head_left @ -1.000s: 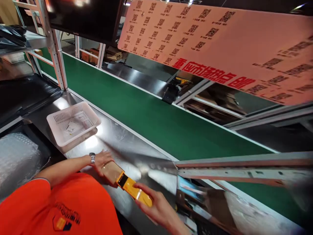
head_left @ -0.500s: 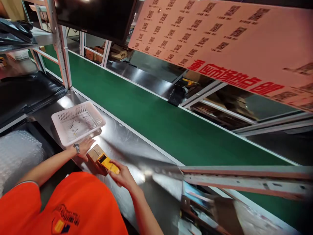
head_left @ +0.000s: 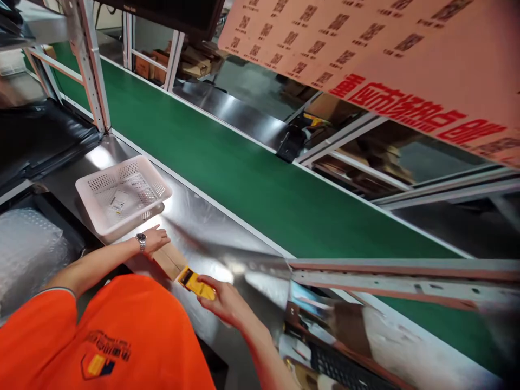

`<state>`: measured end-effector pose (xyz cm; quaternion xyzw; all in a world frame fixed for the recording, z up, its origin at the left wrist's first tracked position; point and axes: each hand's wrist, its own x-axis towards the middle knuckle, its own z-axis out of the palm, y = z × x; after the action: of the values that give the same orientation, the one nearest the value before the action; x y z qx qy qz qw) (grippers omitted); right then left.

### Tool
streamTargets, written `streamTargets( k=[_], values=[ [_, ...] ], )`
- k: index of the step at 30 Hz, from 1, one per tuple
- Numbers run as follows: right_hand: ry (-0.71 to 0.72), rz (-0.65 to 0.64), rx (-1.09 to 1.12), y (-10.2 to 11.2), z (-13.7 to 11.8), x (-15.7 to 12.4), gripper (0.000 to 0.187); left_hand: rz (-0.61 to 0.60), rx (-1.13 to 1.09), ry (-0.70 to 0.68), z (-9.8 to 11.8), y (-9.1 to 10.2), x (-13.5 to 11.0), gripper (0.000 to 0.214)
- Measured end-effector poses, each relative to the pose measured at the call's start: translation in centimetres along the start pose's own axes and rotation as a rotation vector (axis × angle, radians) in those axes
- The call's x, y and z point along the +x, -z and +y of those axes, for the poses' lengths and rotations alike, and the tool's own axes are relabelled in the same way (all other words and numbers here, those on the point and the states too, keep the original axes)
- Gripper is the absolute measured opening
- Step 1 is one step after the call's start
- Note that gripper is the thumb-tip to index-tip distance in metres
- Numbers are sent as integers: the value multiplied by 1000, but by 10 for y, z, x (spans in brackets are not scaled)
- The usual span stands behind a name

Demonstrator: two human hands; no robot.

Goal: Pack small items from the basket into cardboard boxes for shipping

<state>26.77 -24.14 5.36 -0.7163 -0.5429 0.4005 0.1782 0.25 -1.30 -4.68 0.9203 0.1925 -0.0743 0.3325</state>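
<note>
We locate the cardboard box (head_left: 168,260) on the steel worktop (head_left: 193,230), between our two hands. Our right hand (head_left: 221,300) grasps the yellow tape dispenser (head_left: 199,285), fingers wrapped around its body; the dispenser head meets the right end of the box. Our left hand (head_left: 154,240) rests on the opposite end, fingers extended; the thumb is hidden, so we cannot tell whether it grips the box.

Containers: The white perforated basket (head_left: 138,214) sits just beyond our left hand. Inside it we find a clear packet with a printed label (head_left: 118,201), lying on the basket floor. At far left, a black tray (head_left: 69,216) contains a heap of bubble wrap (head_left: 30,249).

Edges and room: A white edge strip (head_left: 211,200) bounds the far side of the worktop, with the green conveyor belt (head_left: 244,189) running alongside. Steel surface shows between the box and this strip. The basket limits the side beyond our left hand. To the right, a metal frame bar (head_left: 390,279) crosses above the belt; a black keyboard (head_left: 337,371) lies near our right forearm.
</note>
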Motion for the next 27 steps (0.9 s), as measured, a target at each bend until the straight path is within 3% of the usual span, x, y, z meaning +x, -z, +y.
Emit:
streamTargets(
  k=[3, 7, 11, 16, 20, 23, 25, 27],
  values=[
    [-55, -148, -135, 7, 8, -2, 47, -43, 30, 14, 1, 1, 1, 81],
    [-72, -132, -129, -25, 7, 27, 39, -45, 63, 13, 2, 1, 2, 91],
    [-192, 26, -214, -50, 21, 37, 48, -37, 81, 20, 1, 2, 1, 96],
    [-449, 212, -454, -48, 72, 20, 78, 82, 18, 196, 7, -2, 3, 102],
    [-523, 282, -417, -55, 111, 14, 78, 168, -358, 357, 16, -17, 8, 89],
    [-536, 361, -353, -70, 126, 16, 75, 97, -655, 472, 25, -38, 15, 61],
    [-475, 447, -252, -85, 128, 21, 80, 70, -655, 577, 32, -52, 20, 54],
    [-369, 546, -74, -104, 125, 32, 91, 117, -638, 609, 40, -61, 22, 56]
  ],
)
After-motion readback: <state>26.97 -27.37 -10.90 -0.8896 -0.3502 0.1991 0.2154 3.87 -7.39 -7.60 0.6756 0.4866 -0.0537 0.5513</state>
